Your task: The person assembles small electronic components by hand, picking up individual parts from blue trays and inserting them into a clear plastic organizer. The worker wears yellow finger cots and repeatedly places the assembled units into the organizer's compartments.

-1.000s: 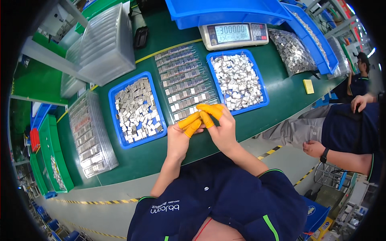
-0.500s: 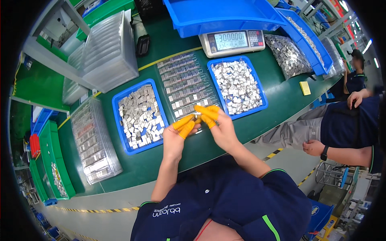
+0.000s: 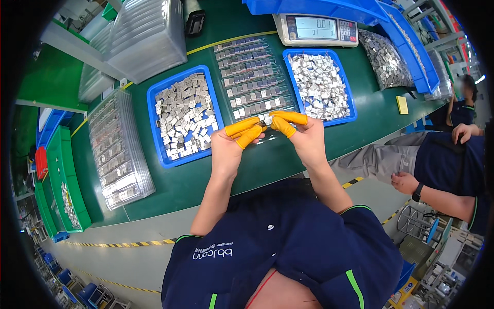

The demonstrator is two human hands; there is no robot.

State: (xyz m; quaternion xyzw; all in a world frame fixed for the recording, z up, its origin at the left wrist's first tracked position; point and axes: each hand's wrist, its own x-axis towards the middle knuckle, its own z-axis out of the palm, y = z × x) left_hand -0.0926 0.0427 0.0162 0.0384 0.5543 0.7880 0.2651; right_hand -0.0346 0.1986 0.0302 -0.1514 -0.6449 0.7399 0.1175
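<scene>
Yellow finger cots cover the fingertips of my left hand (image 3: 227,148) and my right hand (image 3: 307,140). Their fingers pinch together over a small silvery metal part (image 3: 266,120), dark at its left end; the fingers hide much of it. Just beyond them lies a clear plastic tray (image 3: 224,84) with rows of small rectangular metal pieces. To its left, a blue tray (image 3: 152,109) holds loose silvery pieces. Near my right hand, another blue tray (image 3: 352,103) is heaped with whiter metal pieces.
A digital scale (image 3: 315,30) stands at the back under a large blue bin (image 3: 319,7). A bag of metal pieces (image 3: 385,59) and a yellow pad (image 3: 402,105) lie right. Stacked clear trays (image 3: 121,154) and a green bin (image 3: 62,170) are left. A person (image 3: 447,165) stands at right.
The view has shifted, so the table sits higher in the picture. My hands stay together around the small metal part, with the right fingers slightly repositioned. The scale's display reading differs.
</scene>
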